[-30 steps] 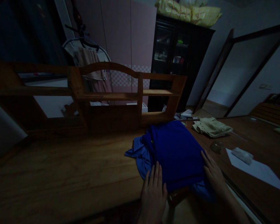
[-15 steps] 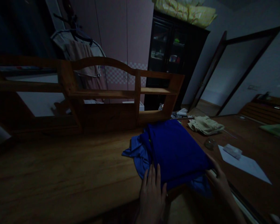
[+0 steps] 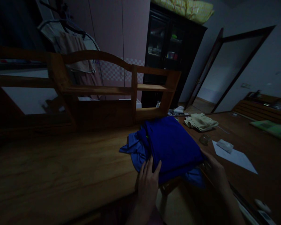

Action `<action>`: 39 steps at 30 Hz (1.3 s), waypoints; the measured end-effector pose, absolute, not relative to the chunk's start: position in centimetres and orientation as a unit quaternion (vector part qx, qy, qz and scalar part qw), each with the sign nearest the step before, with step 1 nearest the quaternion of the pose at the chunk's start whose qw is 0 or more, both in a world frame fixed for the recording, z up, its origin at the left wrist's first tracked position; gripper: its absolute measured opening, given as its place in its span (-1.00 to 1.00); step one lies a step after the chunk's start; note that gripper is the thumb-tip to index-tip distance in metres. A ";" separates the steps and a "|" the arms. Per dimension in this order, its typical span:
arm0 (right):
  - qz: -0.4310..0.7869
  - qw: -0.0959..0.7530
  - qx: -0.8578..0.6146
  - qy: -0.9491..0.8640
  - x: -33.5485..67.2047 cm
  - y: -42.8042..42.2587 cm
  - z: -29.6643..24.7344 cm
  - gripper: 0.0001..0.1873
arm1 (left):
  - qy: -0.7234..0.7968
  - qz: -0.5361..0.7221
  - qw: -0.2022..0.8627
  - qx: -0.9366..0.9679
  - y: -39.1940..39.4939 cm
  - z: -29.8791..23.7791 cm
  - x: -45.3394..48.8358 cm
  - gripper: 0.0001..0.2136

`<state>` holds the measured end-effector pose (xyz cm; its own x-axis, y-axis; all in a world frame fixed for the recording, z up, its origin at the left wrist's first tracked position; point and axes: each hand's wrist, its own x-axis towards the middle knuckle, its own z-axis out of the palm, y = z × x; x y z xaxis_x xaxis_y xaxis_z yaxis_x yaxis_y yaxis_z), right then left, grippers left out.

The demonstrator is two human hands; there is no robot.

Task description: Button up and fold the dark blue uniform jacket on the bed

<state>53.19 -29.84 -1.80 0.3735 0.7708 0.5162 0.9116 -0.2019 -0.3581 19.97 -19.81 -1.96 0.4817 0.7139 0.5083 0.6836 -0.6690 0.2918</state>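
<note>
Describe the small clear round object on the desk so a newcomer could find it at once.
Start at the wooden desk, then go right of the folded blue garment. The small glass dish sits between the beige folded cloth and white paper, the only round, transparent item there.

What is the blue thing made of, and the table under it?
The blue garment looks like soft matte cloth: it folds and rumples at the edges. The table looks like varnished wood: brown grain streaks with a dull shine, though the room is dim.
</note>
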 end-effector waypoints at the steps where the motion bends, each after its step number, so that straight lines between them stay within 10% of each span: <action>1: -0.116 0.323 -0.774 -0.532 53.6 -29.8 -2.2 -0.46 | 0.402 0.311 0.016 0.861 -19.8 -1.7 19.9 -0.43; 23: -0.143 0.518 -0.770 -0.344 53.3 -29.5 -2.6 -0.52 | 0.339 0.311 -0.063 0.886 -22.9 -5.7 18.6 -0.47; 31: -0.148 0.349 -0.738 -0.558 48.0 -22.8 5.1 -0.46 | 0.364 0.301 -0.075 0.878 -24.3 -6.2 18.0 -0.50; 39: -0.157 0.193 -0.778 -0.577 51.1 -17.2 -2.0 -0.38 | 0.337 0.312 -0.085 0.884 -24.0 -6.7 17.7 -0.46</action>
